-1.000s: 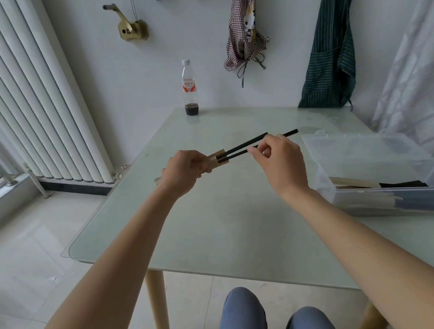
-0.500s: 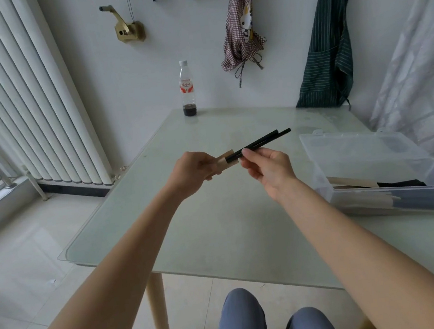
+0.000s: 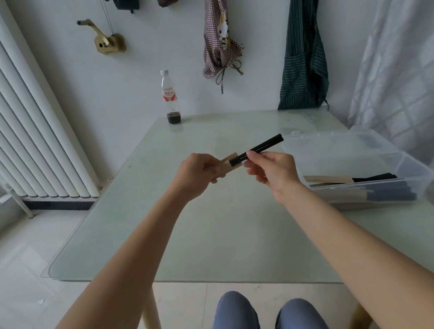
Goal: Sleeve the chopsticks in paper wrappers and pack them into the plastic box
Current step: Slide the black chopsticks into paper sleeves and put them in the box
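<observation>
Your left hand (image 3: 198, 173) grips the paper wrapper (image 3: 230, 162), your right hand (image 3: 272, 169) pinches the black chopsticks (image 3: 261, 146) just beside its mouth, their long axis running from the wrapper toward two o'clock, the plastic box (image 3: 413, 167) farther right.

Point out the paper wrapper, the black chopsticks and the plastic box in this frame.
paper wrapper (image 3: 230, 161): head view, its open end beside the left hand.
black chopsticks (image 3: 265, 144): head view, mid-shaft beyond the right hand's fingertips.
plastic box (image 3: 419, 176): head view, its near right wall.
</observation>
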Tool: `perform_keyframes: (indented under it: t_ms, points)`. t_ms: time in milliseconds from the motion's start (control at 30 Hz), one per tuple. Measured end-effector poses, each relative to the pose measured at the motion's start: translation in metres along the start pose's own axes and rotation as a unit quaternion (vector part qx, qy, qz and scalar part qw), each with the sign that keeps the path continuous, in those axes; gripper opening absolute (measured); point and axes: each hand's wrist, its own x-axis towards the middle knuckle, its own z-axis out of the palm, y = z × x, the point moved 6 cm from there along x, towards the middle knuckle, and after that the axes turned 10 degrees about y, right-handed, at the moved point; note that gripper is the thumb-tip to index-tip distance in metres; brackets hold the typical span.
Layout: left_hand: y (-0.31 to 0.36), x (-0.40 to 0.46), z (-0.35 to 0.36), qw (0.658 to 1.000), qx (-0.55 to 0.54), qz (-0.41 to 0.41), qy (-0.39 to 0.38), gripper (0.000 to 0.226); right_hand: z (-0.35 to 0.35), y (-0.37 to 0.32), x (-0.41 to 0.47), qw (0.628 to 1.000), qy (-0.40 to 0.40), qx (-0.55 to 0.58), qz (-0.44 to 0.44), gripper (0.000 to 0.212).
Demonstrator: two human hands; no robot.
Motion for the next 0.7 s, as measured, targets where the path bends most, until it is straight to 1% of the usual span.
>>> perform_keyframes:
  t_ms: [33,67,133,167,200,233,300,333,367,433,467,500,600,700]
  points:
    - [0.009,0.002,0.007,1.000,0.006,0.008,-0.004,0.016,-0.012,-0.007,0.002,0.997,0.022,-0.065,-0.045,0.019]
    - [0.016,0.004,0.013,1.000,0.014,0.014,-0.010,0.017,-0.023,-0.015,0.004,0.985,0.047,-0.133,-0.095,0.023]
    - [0.036,0.007,0.031,0.999,0.030,0.030,-0.026,0.019,-0.048,-0.033,0.005,0.944,0.097,-0.245,-0.197,0.026]
    - [0.046,0.010,0.043,0.998,0.037,0.039,-0.036,0.020,-0.061,-0.042,0.005,0.916,0.117,-0.292,-0.249,0.023]
    - [0.056,0.012,0.053,0.997,0.044,0.045,-0.046,0.021,-0.071,-0.049,0.004,0.882,0.126,-0.340,-0.301,0.020]
    - [0.065,0.013,0.064,0.996,0.051,0.052,-0.058,0.022,-0.079,-0.055,0.004,0.845,0.124,-0.389,-0.346,0.021]
    - [0.087,0.018,0.090,0.993,0.061,0.064,-0.081,0.021,-0.100,-0.062,0.009,0.771,0.095,-0.485,-0.401,0.034]
    - [0.096,0.020,0.101,0.992,0.063,0.066,-0.089,0.020,-0.110,-0.063,0.014,0.745,0.077,-0.521,-0.409,0.038]
    - [0.107,0.022,0.114,0.991,0.058,0.069,-0.097,0.018,-0.123,-0.064,0.020,0.729,0.062,-0.552,-0.401,0.039]
    - [0.128,0.025,0.138,0.990,0.039,0.071,-0.118,0.013,-0.148,-0.061,0.034,0.706,0.044,-0.605,-0.365,0.039]
    - [0.137,0.025,0.149,0.988,0.037,0.074,-0.132,0.015,-0.159,-0.060,0.039,0.699,0.040,-0.624,-0.348,0.038]
    - [0.146,0.026,0.163,0.986,0.036,0.076,-0.143,0.016,-0.170,-0.058,0.046,0.696,0.034,-0.637,-0.330,0.035]
    - [0.162,0.029,0.195,0.979,0.055,0.076,-0.182,0.022,-0.197,-0.052,0.066,0.715,0.015,-0.650,-0.259,0.031]
    - [0.160,0.029,0.220,0.969,0.100,0.059,-0.216,0.025,-0.212,-0.040,0.087,0.709,-0.043,-0.676,-0.194,0.029]
